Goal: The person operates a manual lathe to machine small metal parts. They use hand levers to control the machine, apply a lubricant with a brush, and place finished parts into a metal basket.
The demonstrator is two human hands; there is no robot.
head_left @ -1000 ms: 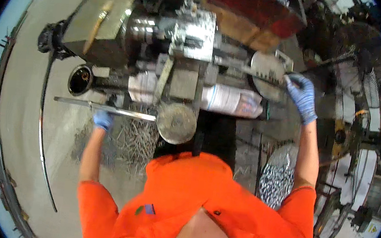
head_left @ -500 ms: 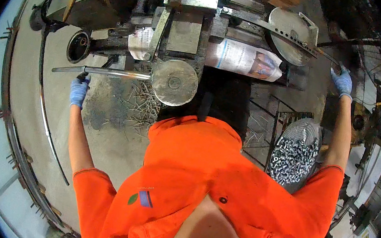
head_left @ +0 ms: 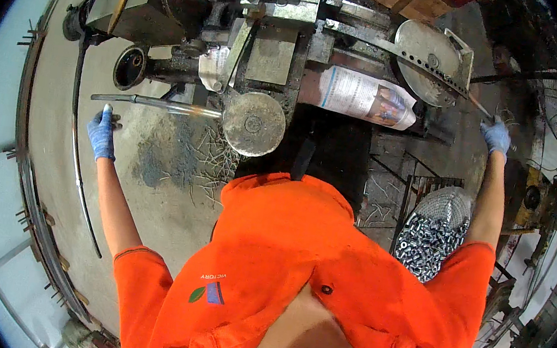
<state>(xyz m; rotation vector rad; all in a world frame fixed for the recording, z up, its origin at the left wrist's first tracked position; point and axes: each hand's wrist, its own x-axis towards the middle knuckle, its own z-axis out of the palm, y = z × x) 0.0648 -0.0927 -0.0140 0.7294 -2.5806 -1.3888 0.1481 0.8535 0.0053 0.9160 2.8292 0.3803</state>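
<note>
My left hand (head_left: pixel 102 133), in a blue work glove, is just below the outer end of a long metal lever (head_left: pixel 163 104). Its fingers are apart and it holds nothing. The lever runs to a round metal disc (head_left: pixel 253 124) at the front of a lathe-like machine (head_left: pixel 272 54). Far to the right, my right hand (head_left: pixel 496 136), also blue-gloved, is closed around the end of a thin rod handle (head_left: pixel 479 105). That handle extends from a perforated flat bar (head_left: pixel 400 49) lying across a large round plate (head_left: pixel 428 61).
A mesh basket (head_left: pixel 449 200) of small shiny metal sleeves (head_left: pixel 431 241) stands beside my right arm. Printed paper (head_left: pixel 368 98) covers part of the machine. Metal shavings (head_left: pixel 215 160) litter the floor below the disc. A long thin rod (head_left: pixel 76 159) is at the left.
My left hand has come off the lever and dropped slightly below it, its fingers loosening. The right hand stays on the rod handle. The whole view has shifted a little.
</note>
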